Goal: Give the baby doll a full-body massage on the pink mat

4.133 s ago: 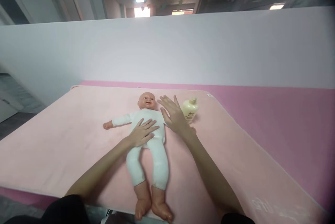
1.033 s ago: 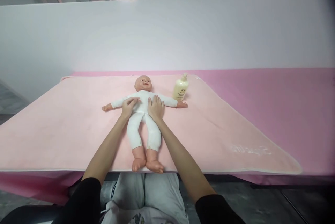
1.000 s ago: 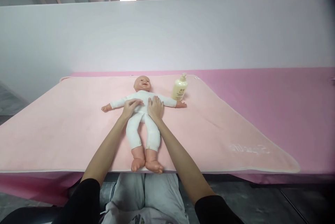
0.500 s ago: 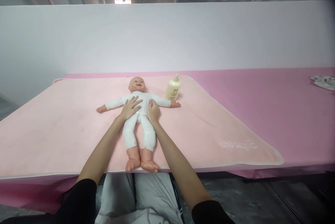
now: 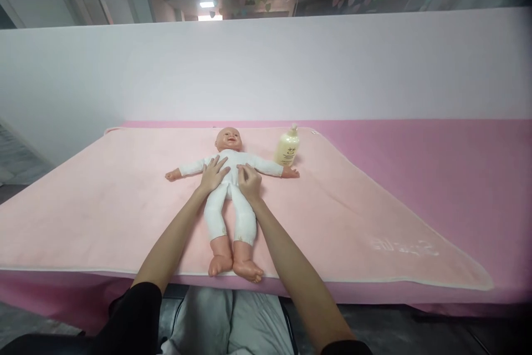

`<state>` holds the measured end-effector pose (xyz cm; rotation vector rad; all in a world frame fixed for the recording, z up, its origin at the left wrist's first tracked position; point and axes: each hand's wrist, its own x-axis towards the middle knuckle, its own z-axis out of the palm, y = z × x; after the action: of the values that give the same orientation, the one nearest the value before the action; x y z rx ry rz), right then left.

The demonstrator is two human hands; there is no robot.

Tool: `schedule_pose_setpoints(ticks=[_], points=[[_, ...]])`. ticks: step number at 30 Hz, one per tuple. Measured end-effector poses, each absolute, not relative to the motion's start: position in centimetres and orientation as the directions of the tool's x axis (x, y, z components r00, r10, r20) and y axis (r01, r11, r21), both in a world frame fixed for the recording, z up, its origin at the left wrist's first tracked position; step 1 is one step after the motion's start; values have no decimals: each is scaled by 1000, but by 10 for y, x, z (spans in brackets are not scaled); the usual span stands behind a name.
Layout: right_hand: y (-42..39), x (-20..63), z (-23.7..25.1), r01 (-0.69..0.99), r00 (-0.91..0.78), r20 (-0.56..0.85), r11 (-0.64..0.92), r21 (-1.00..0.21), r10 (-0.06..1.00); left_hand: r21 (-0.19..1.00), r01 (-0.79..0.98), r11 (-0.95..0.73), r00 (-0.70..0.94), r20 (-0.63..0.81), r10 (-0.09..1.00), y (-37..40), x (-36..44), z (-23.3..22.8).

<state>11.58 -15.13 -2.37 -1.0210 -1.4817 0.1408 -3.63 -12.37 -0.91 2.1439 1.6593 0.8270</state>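
Both hands flat on doll torso, doll's long axis running bottom to top of frame.

Near edge: doll (image 5: 230,200) feet at the lower centre, overhanging the blanket (image 5: 103,205) edge on the counter (image 5: 436,161). Mid-frame: left hand (image 5: 213,174) lies on the chest's left side, fingers spread, palm down; right hand (image 5: 249,183) touches the belly just right of centre, fingers curled together, pinching nothing that I can tell. Both equally near. Far: head toward upper centre, lotion bottle (image 5: 287,146) upright just beside the doll's outstretched arm, right of the head.
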Motion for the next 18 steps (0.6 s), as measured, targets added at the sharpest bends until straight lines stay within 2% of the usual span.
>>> schedule_pose_setpoints(ticks=[6,13,18], points=[[-154,119,-24,460,119,717,602,-653,687,624,730,-279,84,323,943,-122,-45,-22],[-151,117,-21,432,68,743,652,-623,665,659,685,-311,59,375,925,-122,-50,-27],[-148,117,-19,418,34,729,653,-632,684,675,666,-318,-16,439,898,-122,-54,-28]])
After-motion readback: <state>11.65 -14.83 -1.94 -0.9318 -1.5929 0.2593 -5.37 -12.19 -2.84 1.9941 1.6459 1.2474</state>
